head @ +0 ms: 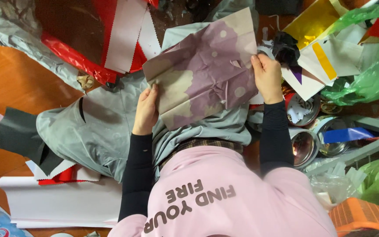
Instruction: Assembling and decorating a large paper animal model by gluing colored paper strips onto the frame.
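Note:
A creased sheet of purple and beige paper (pixel 205 66) with pale dots and small cut-outs is held up in front of me. My left hand (pixel 145 109) grips its lower left edge. My right hand (pixel 266 77) pinches its right edge. Both arms are in black sleeves under a pink top. Beneath the sheet lies a crumpled grey garment (pixel 97 131) spread across my lap and the orange floor.
Red and white paper strips (pixel 126 35) lie at the top left, with a white roll of paper (pixel 62 204) at the lower left. To the right are yellow, white and purple paper scraps (pixel 321 57), green plastic bags (pixel 373 74), round metal tins (pixel 305 147) and an orange basket (pixel 365 215).

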